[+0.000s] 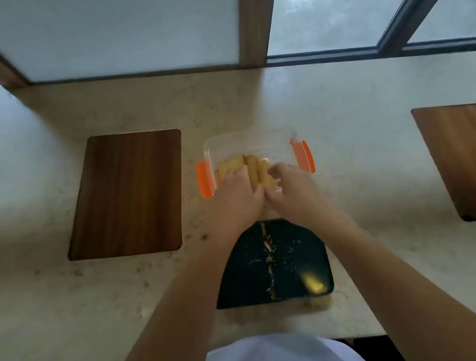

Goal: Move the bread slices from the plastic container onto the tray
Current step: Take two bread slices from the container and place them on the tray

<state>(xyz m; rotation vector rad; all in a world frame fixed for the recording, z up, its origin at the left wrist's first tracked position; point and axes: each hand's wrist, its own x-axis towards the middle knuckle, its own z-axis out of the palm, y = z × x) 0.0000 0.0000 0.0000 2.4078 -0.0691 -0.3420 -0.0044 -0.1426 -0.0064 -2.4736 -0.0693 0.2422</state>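
A clear plastic container (248, 141) with orange side clips stands on the counter straight ahead. Several toasted bread slices (254, 164) stand on edge inside it. My left hand (237, 197) and my right hand (287, 187) both reach into its near side and press together on a bunch of the slices between them. A black tray (243, 281) lies just in front of the container, under my forearms. It carries crumbs along its middle and no slices.
A dark wooden placemat (126, 194) lies to the left of the container and another one (474, 160) at the far right. Frosted window panes run along the counter's far edge. The counter's near edge is close to my body.
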